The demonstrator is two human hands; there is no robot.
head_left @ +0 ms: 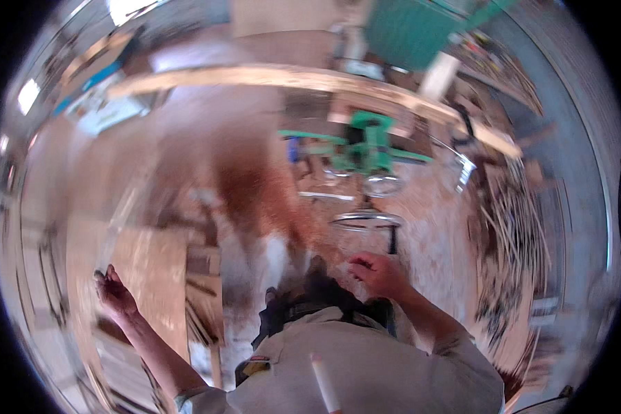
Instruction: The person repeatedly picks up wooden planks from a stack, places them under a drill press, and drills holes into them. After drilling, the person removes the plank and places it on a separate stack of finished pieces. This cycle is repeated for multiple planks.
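My left hand [116, 295] is at the left, over a pale wooden board [155, 265]. Its fingers are drawn together around a small dark thing at their tips, too blurred to name. A long pale strip [121, 214] runs up and away from these fingertips; whether they grip it is unclear. On the right, my right hand [381, 274] hangs in front of my body, fingers loosely bent and somewhat apart, with nothing seen in them. Ahead of it stands a green machine [374, 145] with a shiny metal handwheel [367, 219] low on it.
A long wooden beam [269, 74] crosses the far side above the green machine. Reddish-brown sawdust [252, 183] covers the floor. Many thin wooden strips [521, 228] are heaped along the right wall. Cut timber [201, 297] lies beside the board. Much of the view is smeared by motion.
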